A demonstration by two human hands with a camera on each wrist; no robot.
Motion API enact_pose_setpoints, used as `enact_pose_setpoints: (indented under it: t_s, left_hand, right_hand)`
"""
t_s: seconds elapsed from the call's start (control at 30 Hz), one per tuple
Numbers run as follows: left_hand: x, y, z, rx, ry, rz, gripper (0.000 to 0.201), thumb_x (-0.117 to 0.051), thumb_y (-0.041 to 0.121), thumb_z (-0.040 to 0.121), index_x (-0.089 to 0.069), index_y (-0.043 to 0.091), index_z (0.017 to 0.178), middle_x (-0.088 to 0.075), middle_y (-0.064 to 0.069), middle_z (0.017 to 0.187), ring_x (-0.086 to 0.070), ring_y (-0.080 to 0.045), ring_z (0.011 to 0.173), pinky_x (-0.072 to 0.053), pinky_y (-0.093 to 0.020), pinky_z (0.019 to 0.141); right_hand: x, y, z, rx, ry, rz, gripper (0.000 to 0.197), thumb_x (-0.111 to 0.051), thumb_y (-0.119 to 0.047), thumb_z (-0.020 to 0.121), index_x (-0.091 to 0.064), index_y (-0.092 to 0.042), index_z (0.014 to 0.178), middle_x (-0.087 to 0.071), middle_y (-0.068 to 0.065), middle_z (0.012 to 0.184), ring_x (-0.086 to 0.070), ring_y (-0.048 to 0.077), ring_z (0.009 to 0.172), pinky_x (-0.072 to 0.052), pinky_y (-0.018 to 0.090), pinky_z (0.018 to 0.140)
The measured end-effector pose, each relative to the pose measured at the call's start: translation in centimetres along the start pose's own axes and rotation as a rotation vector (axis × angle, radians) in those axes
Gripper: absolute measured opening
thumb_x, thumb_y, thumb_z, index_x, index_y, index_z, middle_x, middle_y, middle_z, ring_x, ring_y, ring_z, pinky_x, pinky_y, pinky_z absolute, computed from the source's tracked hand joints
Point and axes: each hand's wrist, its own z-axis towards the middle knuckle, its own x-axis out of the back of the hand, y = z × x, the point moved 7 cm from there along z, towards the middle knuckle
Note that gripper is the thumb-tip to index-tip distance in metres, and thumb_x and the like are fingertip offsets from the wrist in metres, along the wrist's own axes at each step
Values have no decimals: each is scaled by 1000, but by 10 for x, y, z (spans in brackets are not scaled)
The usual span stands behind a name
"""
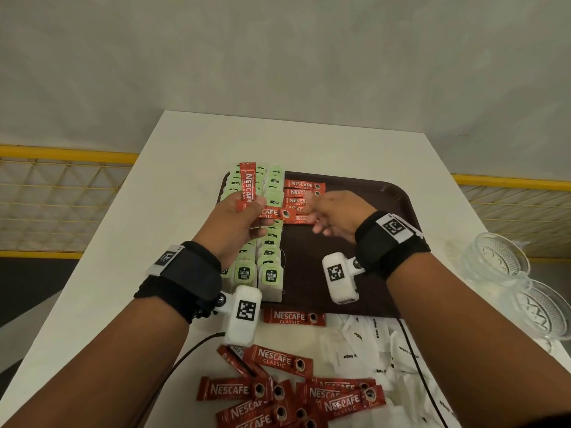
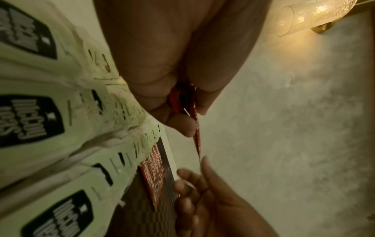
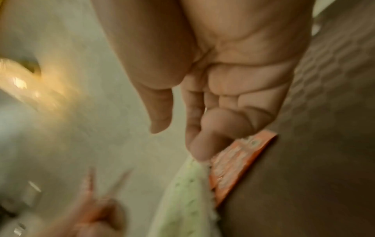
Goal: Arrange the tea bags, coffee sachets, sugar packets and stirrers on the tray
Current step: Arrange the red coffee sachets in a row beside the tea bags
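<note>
Left hand grips two sachets, one crosswise pointing at the right hand, loosely curled, holding nothing, just beside.

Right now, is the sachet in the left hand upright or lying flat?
Upright. The left hand grips the coffee sachet at its lower end, above the tea bags.

White table, two clear patterned glass bowls at its right edge, yellow mesh railing behind the table, lit glass wall lamp above
</note>
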Motion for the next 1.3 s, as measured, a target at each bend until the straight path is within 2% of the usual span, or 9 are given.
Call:
enact_pose_setpoints:
  t_s: [0.07, 0.13, 0.23, 0.37, 0.53, 0.83, 0.97, 1.1, 1.3]
  left_hand:
    - [-4, -2, 1, -7, -10, 26, 23, -56, 25, 100, -59, 12, 119, -70, -5, 109, -68, -11, 81, -53, -22, 64]
    - [-7, -3, 1, -11, -12, 30, 29, -56, 25, 100, -58, 8, 124, -70, -8, 112, -68, -10, 79, -53, -22, 63]
    - [-11, -1, -1, -37, -24, 24, 26, -57, 25, 99, -60, 9, 120, -71, -6, 106, -67, -11, 80, -53, -20, 64]
    - [-18, -1, -4, -46, -35, 41, 22, -54, 27, 100, -63, 11, 114, -71, -2, 97, -67, -10, 80, -53, -20, 64]
    - [-4, -7, 0, 87, 75, 10, 27, -41, 25, 105, -61, 8, 100, -67, -6, 87, -63, -13, 73, -51, -25, 64]
    - [6, -7, 3, 110, 150, -48, 30, -35, 16, 102, -63, 6, 94, -68, -8, 81, -63, -17, 70, -51, -26, 60]
    - [11, -7, 1, 95, 173, -36, 30, -35, 17, 102, -63, 6, 96, -69, -9, 82, -64, -16, 71, -52, -25, 58]
    - [10, -7, -2, 117, 151, -28, 28, -36, 15, 102, -62, 6, 95, -66, -9, 80, -62, -16, 67, -51, -24, 56]
    - [1, -8, -4, 117, -18, 124, 25, -39, 12, 102, -63, 6, 105, -63, -6, 83, -59, -15, 72, -49, -24, 59]
  right_hand:
    - [-15, -8, -10, 39, -140, 131, 20, -63, -26, 92, -63, -7, 96, -64, 6, 76, -58, 11, 58, -47, 18, 51]
    - [-17, -12, -14, 91, -161, 147, 3, -64, -11, 91, -64, -8, 89, -63, 8, 74, -59, 10, 56, -48, 16, 49]
    - [-12, -7, -16, 117, -156, 203, 4, -63, -4, 90, -64, -7, 88, -61, 8, 73, -60, 9, 55, -48, 15, 49]
    - [-7, -1, -18, 117, -175, 220, 5, -61, -6, 92, -61, -9, 88, -60, 5, 71, -64, 9, 58, -50, 16, 50]
    - [15, 19, -18, -1, -77, 216, 6, -57, -8, 94, -61, -9, 89, -68, 9, 79, -67, 11, 58, -47, 15, 44]
    - [26, 40, -7, -275, 129, -131, 18, -60, -14, 95, -63, -6, 110, -65, 9, 87, -61, 11, 58, -44, 16, 42]
    - [24, 33, -3, -354, 156, -222, 25, -63, -17, 94, -60, -5, 115, -61, 8, 80, -54, 12, 58, -42, 19, 50]
    - [24, 31, 2, -353, 161, -274, 27, -66, -21, 91, -61, -4, 111, -64, 11, 87, -54, 14, 62, -43, 21, 56]
    - [30, 27, 3, -231, 244, -291, 24, -66, -30, 90, -57, -9, 85, -63, 7, 72, -54, 14, 52, -47, 23, 50]
